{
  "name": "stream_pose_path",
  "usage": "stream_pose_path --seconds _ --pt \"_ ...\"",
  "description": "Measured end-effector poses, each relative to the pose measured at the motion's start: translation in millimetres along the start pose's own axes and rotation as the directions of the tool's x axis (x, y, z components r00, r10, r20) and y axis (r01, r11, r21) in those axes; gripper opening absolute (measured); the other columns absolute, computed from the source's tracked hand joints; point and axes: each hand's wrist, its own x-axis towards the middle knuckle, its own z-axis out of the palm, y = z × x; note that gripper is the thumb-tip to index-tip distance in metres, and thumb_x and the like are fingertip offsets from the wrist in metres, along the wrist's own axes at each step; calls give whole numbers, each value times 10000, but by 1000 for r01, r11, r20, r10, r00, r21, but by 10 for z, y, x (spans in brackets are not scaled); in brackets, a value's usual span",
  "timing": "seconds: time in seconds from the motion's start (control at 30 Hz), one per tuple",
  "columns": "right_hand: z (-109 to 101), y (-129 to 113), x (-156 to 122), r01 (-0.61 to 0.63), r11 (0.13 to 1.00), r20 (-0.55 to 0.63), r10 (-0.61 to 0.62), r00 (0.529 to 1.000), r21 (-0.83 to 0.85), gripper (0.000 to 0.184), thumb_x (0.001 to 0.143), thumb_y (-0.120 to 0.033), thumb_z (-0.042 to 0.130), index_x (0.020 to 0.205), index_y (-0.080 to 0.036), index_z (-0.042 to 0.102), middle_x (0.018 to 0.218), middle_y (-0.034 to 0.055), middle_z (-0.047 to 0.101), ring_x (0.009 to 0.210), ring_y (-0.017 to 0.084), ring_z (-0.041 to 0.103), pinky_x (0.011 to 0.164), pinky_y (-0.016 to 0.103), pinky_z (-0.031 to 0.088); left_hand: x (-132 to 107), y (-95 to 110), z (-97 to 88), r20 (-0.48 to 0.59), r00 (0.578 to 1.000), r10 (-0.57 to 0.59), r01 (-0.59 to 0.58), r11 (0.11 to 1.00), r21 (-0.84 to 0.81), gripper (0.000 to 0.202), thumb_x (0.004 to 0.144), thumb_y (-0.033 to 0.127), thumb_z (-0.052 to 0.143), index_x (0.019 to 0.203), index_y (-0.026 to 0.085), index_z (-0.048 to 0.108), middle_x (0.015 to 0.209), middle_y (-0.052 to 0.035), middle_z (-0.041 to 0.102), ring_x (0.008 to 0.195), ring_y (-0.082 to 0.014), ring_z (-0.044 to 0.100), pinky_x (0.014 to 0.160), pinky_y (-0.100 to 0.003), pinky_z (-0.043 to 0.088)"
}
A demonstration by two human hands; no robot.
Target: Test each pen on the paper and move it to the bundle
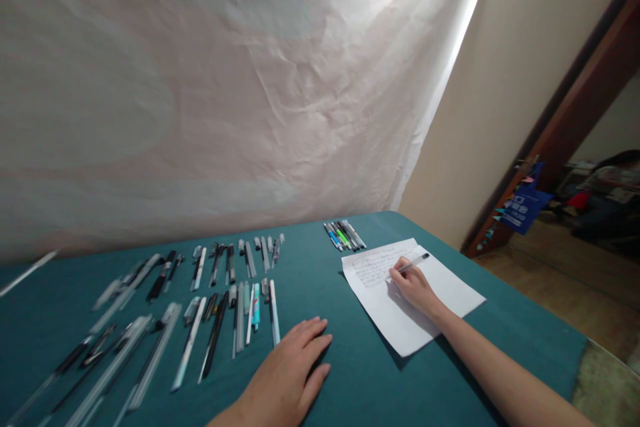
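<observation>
My right hand [413,286] is closed round a clear pen [414,263] whose tip rests on a white sheet of paper [450,290] with several lines of writing at its top. My left hand [291,373] lies flat and open on the teal tablecloth [350,373], fingers stretched out, holding nothing. It rests just right of several pens [235,320] laid out in rows. A small group of pens [345,235] lies beyond the paper.
More pens [125,347] cover the left part of the table. A creased white sheet [225,93] hangs behind the table. At the right, a doorway with a wooden frame [565,120] shows a person [610,193] sitting in another room. The table's right edge [583,347] is close.
</observation>
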Motion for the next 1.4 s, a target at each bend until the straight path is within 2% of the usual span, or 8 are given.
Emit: stream_pose_path --seconds 0.3,0.57,0.83,1.03,1.13,1.2,1.3,1.4 --pt "-8 -5 0 -9 1000 17 9 1000 15 186 747 -310 494 593 -220 441 481 -51 433 467 122 417 488 258 319 -7 -17 23 -28 1000 6 -7 1000 -27 364 852 247 473 1215 272 502 1330 -35 457 1220 -226 411 1026 -437 332" --pt "5 -22 2 -45 998 -31 46 998 33 181 723 -297 512 583 -215 434 498 -50 428 479 120 423 483 249 332 -10 -19 25 3 1000 -9 9 1000 -7 373 860 250 457 1231 274 485 1343 -33 442 1231 -229 396 1026 -446 331" --pt "-1 -18 -19 -121 987 -48 127 991 108 251 762 -389 480 590 -208 448 445 -51 420 397 103 407 409 234 336 -28 -30 29 -20 1000 11 -12 999 -43 362 849 240 469 1209 263 503 1329 -43 458 1216 -227 413 1028 -438 328" --pt "26 -332 -45 -42 993 14 41 999 112 314 806 -475 449 688 -197 538 553 -5 538 490 137 503 488 251 402 -52 24 -35 -37 999 28 -29 999 -44 325 835 215 463 1154 225 526 1232 -63 530 1164 -215 457 1040 -418 310" --pt "152 -658 -12 47 989 174 -72 982 143 319 845 -463 403 866 -195 576 623 9 583 497 133 509 501 246 411 -55 37 -54 -99 995 -22 18 999 -38 284 835 181 450 1099 211 551 1143 -55 569 1125 -194 478 1062 -410 268" --pt "314 -882 59 122 978 293 -168 941 171 313 868 -429 374 991 -205 555 638 8 598 490 131 511 507 246 415 -58 33 -54 -145 988 -60 55 998 -37 256 835 178 453 1063 210 565 1091 -47 583 1114 -190 478 1069 -410 249" --pt "677 -1149 270 320 937 453 -349 820 142 269 879 -367 366 1010 -213 543 654 10 608 527 136 541 547 250 415 -69 20 -52 -179 979 -98 95 995 -27 228 832 186 462 1028 208 576 1046 -44 591 1111 -195 471 1074 -423 223" --pt "1124 -1300 575 409 907 465 -406 787 100 234 827 -343 463 1006 -203 518 719 18 614 553 134 539 551 243 393 -75 1 -49 -177 979 -97 95 995 -19 213 833 205 462 1013 208 576 1032 -45 594 1101 -199 472 1069 -430 223"
